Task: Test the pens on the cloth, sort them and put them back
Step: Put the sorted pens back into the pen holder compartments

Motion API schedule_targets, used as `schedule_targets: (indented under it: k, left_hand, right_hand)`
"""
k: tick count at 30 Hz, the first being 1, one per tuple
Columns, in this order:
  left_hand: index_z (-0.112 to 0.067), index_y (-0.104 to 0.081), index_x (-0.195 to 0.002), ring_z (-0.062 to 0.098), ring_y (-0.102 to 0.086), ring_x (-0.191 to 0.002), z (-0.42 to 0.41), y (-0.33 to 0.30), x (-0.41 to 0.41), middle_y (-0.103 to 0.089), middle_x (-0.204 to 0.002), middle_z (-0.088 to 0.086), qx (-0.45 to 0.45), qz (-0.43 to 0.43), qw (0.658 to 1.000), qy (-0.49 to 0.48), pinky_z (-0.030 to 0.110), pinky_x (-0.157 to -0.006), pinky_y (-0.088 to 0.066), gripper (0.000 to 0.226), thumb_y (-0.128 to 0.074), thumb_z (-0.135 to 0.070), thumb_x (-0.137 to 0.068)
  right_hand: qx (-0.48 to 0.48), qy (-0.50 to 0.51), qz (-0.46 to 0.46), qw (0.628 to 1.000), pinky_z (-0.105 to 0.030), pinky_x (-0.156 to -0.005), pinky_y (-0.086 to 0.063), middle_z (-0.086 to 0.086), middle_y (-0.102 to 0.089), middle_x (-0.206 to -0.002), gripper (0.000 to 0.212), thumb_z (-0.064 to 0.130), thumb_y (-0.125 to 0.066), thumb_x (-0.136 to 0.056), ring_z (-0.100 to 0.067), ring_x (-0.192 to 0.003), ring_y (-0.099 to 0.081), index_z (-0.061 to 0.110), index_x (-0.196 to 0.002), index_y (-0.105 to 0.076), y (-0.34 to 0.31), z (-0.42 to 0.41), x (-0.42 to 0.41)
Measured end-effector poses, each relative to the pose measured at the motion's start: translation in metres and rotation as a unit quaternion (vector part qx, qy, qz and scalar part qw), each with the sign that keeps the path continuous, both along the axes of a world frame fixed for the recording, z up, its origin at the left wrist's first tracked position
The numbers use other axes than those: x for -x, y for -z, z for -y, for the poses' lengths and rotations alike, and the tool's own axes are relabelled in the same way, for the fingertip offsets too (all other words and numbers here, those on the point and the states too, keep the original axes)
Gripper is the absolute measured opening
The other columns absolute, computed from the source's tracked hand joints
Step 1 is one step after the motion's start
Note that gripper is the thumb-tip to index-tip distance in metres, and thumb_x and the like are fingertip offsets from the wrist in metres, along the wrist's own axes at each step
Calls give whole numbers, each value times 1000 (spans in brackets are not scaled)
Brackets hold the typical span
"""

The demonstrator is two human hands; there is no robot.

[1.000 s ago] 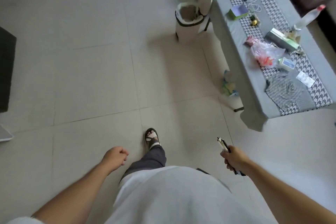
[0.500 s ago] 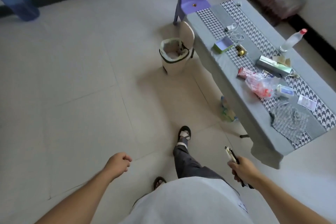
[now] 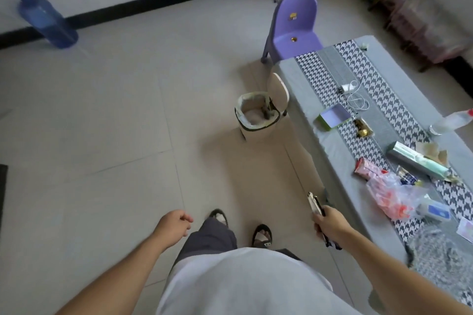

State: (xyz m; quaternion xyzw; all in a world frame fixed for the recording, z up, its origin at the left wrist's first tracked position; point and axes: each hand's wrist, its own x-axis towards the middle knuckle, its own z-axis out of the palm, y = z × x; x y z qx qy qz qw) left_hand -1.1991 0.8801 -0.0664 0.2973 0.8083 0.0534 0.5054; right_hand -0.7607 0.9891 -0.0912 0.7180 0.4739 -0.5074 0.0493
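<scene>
My right hand [image 3: 331, 226] grips a small bundle of pens [image 3: 315, 203]; their silver and dark ends stick up above my fist and the other ends poke out below it. My left hand [image 3: 174, 225] hangs at my side with loosely curled fingers and holds nothing. A grey patterned cloth [image 3: 442, 256] lies crumpled on the near end of the low table [image 3: 302, 100], to the right of my right arm. I stand on the tiled floor beside the table's long edge.
On the table lie a green tin [image 3: 334, 116], a white cable, a clear bottle [image 3: 450, 121], a long box [image 3: 416, 161], snack packets and a plastic bag [image 3: 391, 197]. An open bin [image 3: 258, 116] and a purple chair [image 3: 294, 28] stand at the table's far end. A blue jug [image 3: 44, 19] stands by the wall.
I have walked along the table and my view has lifted toward the far wall. The right hand still grips the pens; the left hand's fingers have loosened.
</scene>
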Motion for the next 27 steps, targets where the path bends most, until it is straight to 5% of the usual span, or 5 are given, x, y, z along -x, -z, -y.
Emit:
schedule_targets:
  k: [15, 21, 27]
  left_hand:
    - [-6, -67, -89, 19, -57, -59, -266, 37, 104, -68, -80, 9, 39, 10, 997, 60, 21, -55, -42, 21, -46, -2, -92]
    - [-7, -67, -90, 20, -60, -66, -362, 29, 120, -69, -87, 13, 42, 7, 996, 75, 24, -59, -45, 19, -48, -2, -91]
    - [-8, -68, -94, 21, -63, -73, -423, 20, 99, -71, -93, 12, 29, 2, 999, 45, 26, -66, -47, 18, -50, -3, -93]
  right_hand:
    - [11, -54, 102, 993, -19, -43, -45, 2, -70, -65, 14, 21, -59, -95, -10, -47, -62, 12, -86, -61, -1, -225, 82]
    - [3, -47, 80, 996, -14, -40, -38, 5, -67, -60, 10, 16, -56, -90, 1, -40, -56, 15, -80, -59, -3, -321, 127]
    - [35, -61, 26, 997, -22, -46, -45, -2, -71, -69, 12, 19, -54, -96, -13, -53, -61, 15, -87, -60, 28, -412, 163]
